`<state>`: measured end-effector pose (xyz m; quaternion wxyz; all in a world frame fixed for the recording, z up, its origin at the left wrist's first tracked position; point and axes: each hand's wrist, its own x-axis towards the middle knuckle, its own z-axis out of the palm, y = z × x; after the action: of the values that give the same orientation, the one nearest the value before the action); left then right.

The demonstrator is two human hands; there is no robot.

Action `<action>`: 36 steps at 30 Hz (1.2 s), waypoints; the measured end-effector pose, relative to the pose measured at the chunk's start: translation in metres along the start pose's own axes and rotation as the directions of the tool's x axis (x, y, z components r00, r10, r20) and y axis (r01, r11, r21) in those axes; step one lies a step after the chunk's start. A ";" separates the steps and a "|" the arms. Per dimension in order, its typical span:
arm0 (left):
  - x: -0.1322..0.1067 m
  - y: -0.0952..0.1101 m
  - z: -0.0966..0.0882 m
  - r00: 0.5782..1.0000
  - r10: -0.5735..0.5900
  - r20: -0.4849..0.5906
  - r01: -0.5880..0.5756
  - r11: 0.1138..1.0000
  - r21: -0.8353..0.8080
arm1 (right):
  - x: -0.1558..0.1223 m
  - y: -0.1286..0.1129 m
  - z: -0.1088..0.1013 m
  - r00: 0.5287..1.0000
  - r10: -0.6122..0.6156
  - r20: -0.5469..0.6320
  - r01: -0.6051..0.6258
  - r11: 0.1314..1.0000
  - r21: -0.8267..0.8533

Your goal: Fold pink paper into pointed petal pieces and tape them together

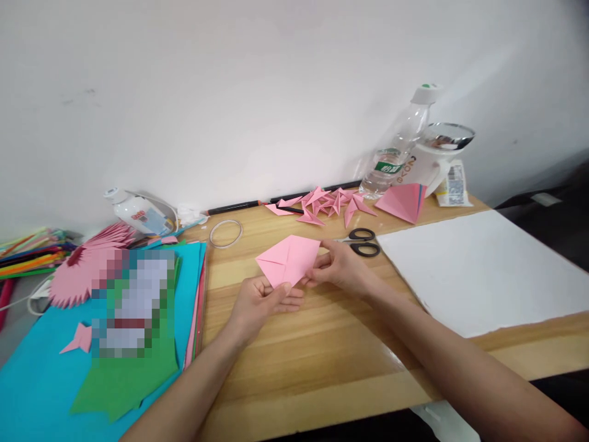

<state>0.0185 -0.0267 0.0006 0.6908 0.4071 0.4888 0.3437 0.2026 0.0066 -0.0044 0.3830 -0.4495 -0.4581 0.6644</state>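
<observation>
A creased piece of pink paper (289,259), folded to a kite-like outline, is held above the wooden table (294,368). My left hand (264,301) grips its lower edge, thumb on top and fingers beneath. At the paper's right corner, my right hand (338,265) pinches the edge between thumb and fingers. Just past the right hand lie scissors (365,242) with black handles, their blades partly hidden. Behind the paper is a pile of folded pink paper pieces (326,204).
A white board (488,270) lies on the right. A water bottle (396,153), a white mug (427,159) and a pink paper cone (405,204) stand by the wall. Blue paper (41,374), green paper (138,383) and a spiky pink paper ring (92,264) lie left, near a tape ring (226,234).
</observation>
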 end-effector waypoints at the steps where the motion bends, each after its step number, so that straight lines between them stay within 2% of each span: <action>1: 0.000 0.000 0.000 1.000 0.001 -0.015 -0.001 1.000 -0.007 | 0.001 -0.003 -0.003 0.999 0.008 -0.054 -0.008 1.000 -0.001; 3: 0.000 0.000 -0.002 0.999 0.005 -0.037 -0.006 1.000 -0.022 | 0.002 -0.008 -0.009 0.983 0.006 -0.184 -0.007 1.000 -0.004; 5: 0.000 0.001 -0.002 0.999 0.009 -0.038 -0.010 1.000 -0.024 | 0.003 -0.011 -0.012 0.957 -0.042 -0.286 0.045 0.999 0.004; 8: -0.001 0.004 -0.003 1.000 -0.018 -0.001 0.018 0.999 0.028 | 0.004 -0.010 -0.010 0.926 -0.134 -0.353 0.153 0.988 0.027; 11: -0.002 0.008 -0.001 0.997 -0.061 0.052 0.053 0.988 0.148 | 0.004 -0.006 -0.005 0.942 -0.169 -0.290 0.185 0.982 0.029; 14: -0.003 0.012 0.001 0.997 -0.051 0.049 0.040 0.975 0.221 | 0.003 -0.002 -0.003 0.969 -0.172 -0.176 0.178 0.984 0.017; 16: -0.003 0.011 0.001 0.997 -0.043 0.057 0.031 0.979 0.202 | 0.002 -0.001 -0.003 0.976 -0.176 -0.130 0.179 0.984 0.008; 20: -0.001 0.007 -0.001 0.996 0.004 0.091 -0.013 0.994 0.104 | 0.002 0.000 -0.003 0.972 -0.207 -0.116 0.204 0.978 -0.035; 23: 0.000 0.007 -0.002 0.994 0.113 0.009 -0.113 0.986 0.126 | 0.002 -0.001 -0.004 0.969 -0.203 -0.139 0.199 0.979 -0.039; 27: 0.001 0.009 -0.003 0.941 0.290 -0.171 -0.253 0.944 0.211 | 0.001 0.000 -0.001 0.963 -0.210 -0.170 0.206 0.978 -0.040; 29: 0.001 0.009 -0.003 0.936 0.300 -0.186 -0.262 0.944 0.202 | 0.000 0.002 0.002 0.964 -0.206 -0.170 0.196 0.978 -0.074; 32: 0.002 0.006 -0.001 0.951 0.252 -0.178 -0.233 0.965 0.120 | -0.002 0.006 0.010 0.974 -0.176 -0.140 0.162 0.981 -0.108; 36: 0.005 0.001 -0.004 0.930 0.235 -0.283 -0.213 0.971 0.107 | -0.005 0.012 0.019 0.981 -0.192 -0.014 0.188 0.971 -0.145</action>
<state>0.0163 -0.0214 -0.0012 0.5511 0.4300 0.5490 0.4583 0.1849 -0.0061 -0.0109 0.4182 -0.4389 -0.5401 0.5837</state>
